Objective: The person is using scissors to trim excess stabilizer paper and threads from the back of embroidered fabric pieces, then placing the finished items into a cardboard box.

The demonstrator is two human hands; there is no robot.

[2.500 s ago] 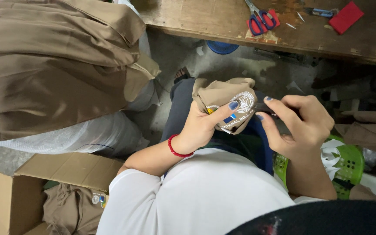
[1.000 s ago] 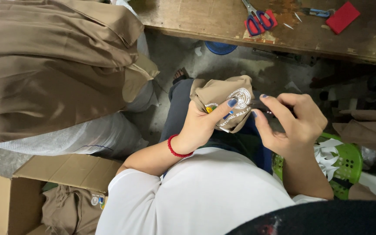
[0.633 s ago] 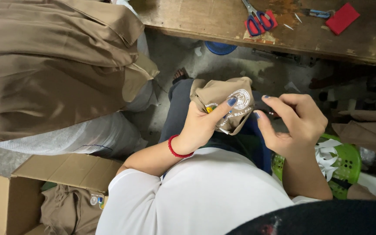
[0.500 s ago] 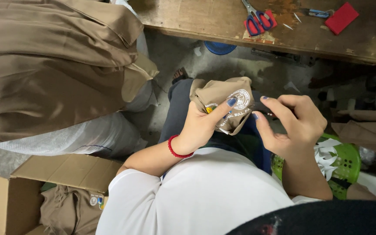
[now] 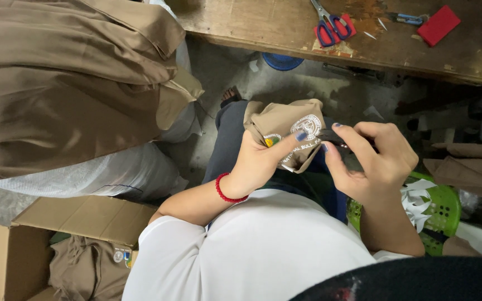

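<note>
Pinching a folded khaki garment (image 5: 282, 125) with a round embroidered patch (image 5: 307, 127) in my left hand (image 5: 258, 164), I close my right hand (image 5: 376, 161) around a small dark tool at the patch's right edge; finished pieces seemingly fill the cardboard box (image 5: 57, 234) below-left.

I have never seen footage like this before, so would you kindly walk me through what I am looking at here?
There is no machine: a camera worn on a seated person's head looks down at their own two bare hands. The left hand, with a red bracelet on the wrist, holds a folded tan garment bearing a round white emblem. The right hand pinches a small dark tool at the fabric's edge; I cannot tell what kind. On the wooden bench above lie red-handled scissors and a red flat block. To the left is a pile of tan cloth and a cardboard box holding more garments.
</note>
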